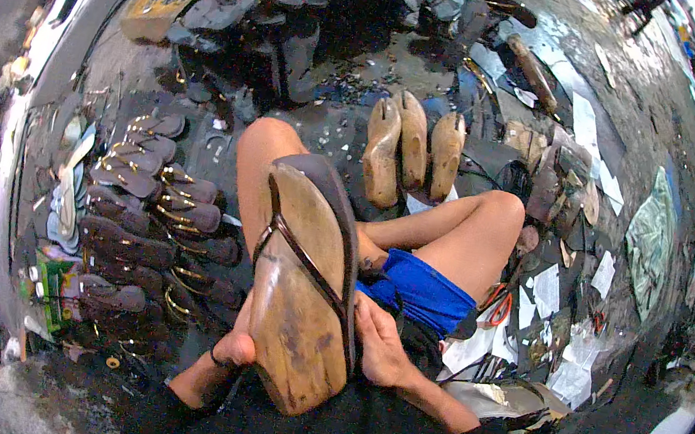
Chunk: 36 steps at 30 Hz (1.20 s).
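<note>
A dark flip-flop sandal (343,189) is in front of me, toe end pointing away. Fitted on it under its thin straps is a brown wooden shoe last (295,345), its heel end toward my body. At the last's left side near the heel, my left hand (234,348) grips it; most of its fingers are hidden behind the wood. On the other side my right hand (379,342) is closed on the sandal's edge, fingers pressed against the sole. Both forearms reach in from my black clothing.
Several finished-looking dark sandals (125,241) lie in rows at left. Beyond my legs stand three wooden lasts (413,146). Orange-handled scissors (497,304) and paper scraps (547,289) lie at right. Dark sole pieces (217,10) are heaped at the back.
</note>
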Each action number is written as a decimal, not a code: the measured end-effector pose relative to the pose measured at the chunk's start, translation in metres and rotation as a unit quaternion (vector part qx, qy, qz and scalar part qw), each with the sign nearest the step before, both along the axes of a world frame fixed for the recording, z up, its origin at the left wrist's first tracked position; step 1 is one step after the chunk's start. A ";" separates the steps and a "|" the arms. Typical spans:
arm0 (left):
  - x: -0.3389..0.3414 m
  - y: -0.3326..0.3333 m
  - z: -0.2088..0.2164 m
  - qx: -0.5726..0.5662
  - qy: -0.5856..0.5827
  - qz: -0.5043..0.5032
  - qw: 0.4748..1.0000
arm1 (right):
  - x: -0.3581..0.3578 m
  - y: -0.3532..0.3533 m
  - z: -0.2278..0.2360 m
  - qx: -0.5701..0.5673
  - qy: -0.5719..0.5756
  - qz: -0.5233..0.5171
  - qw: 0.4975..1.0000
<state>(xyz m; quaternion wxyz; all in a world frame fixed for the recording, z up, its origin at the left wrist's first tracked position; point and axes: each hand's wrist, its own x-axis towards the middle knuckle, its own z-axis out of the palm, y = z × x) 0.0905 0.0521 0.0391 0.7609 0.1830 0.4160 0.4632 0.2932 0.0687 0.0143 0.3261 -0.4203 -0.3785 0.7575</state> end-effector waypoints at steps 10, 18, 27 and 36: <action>0.023 0.004 -0.004 0.025 -0.013 -0.060 0.998 | 0.015 -0.011 0.016 -0.067 0.113 0.020 0.991; 0.029 0.026 0.014 0.101 0.064 -0.077 0.990 | 0.019 0.007 -0.019 -0.040 0.191 0.114 0.974; 0.033 0.063 0.049 0.356 0.656 -0.142 0.650 | 0.017 0.046 0.011 0.001 0.213 -0.002 0.977; 0.037 0.043 0.024 0.209 0.301 -0.269 0.891 | 0.028 -0.006 0.040 -0.179 0.455 -0.271 0.829</action>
